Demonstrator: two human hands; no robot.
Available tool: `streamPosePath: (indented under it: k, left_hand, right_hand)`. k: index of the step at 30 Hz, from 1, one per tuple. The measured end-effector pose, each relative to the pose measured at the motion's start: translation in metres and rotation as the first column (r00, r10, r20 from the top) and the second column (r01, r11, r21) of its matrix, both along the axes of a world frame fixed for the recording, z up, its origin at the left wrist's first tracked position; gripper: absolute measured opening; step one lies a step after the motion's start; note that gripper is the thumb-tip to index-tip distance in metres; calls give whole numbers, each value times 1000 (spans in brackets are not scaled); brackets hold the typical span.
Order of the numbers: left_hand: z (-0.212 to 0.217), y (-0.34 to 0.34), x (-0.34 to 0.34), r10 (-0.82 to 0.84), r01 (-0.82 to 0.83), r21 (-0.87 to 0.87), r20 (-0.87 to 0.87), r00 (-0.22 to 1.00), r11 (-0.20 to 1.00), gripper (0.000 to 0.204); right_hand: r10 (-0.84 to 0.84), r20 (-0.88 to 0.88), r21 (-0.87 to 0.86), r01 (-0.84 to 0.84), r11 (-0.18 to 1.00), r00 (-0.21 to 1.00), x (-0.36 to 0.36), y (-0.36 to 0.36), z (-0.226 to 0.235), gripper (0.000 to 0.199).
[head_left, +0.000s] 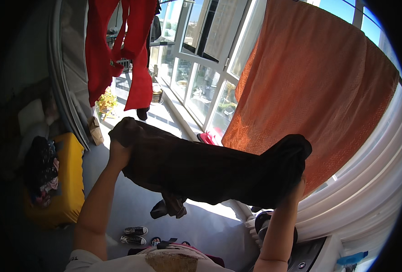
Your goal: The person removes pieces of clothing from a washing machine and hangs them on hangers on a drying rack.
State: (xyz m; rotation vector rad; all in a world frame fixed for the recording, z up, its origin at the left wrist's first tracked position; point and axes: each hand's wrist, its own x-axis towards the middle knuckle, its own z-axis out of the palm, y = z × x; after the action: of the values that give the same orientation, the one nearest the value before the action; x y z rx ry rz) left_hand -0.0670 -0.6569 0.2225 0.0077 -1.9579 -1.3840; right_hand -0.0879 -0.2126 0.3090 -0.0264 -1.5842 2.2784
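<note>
A dark, nearly black garment (201, 165) is stretched sideways in mid-air between my two raised hands; its exact kind cannot be made out. My left hand (120, 152) grips its left end, with cloth bunched over the fingers. At the other end my right hand (299, 188) is closed on the cloth, its fingers mostly hidden behind the folds. A loose dark piece (168, 206) dangles below the garment's middle.
An orange cloth (314, 86) hangs at the right before the windows, red clothing (139, 81) at the upper left. A yellow case (71, 177) bearing clothes stands left. Dark sneakers (134, 233) lie on the floor. White curtains (364, 195) hang at the right.
</note>
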Motion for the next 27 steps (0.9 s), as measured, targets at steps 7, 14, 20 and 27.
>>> streamPosePath:
  k: [7,14,20,27]
  left_hand:
    - [16,98,-11,-180,174,176,15,984,969,39]
    - [-29,-32,-38,343,-382,336,172,923,861,33]
    - [-37,-128,-17,492,-499,371,119,862,783,27]
    - [43,4,-20,-1,9,573,-13,1000,820,41]
  right_hand:
    - [292,-59,-317,-296,901,954,-1,-72,-11,26]
    - [37,-141,63,-29,998,989,-20,18,-6,21]
    - [-357,-315,316,452,834,879,-24,139,5,20]
    - [-1,17,675,-11,738,1000,-27,40,-9,23]
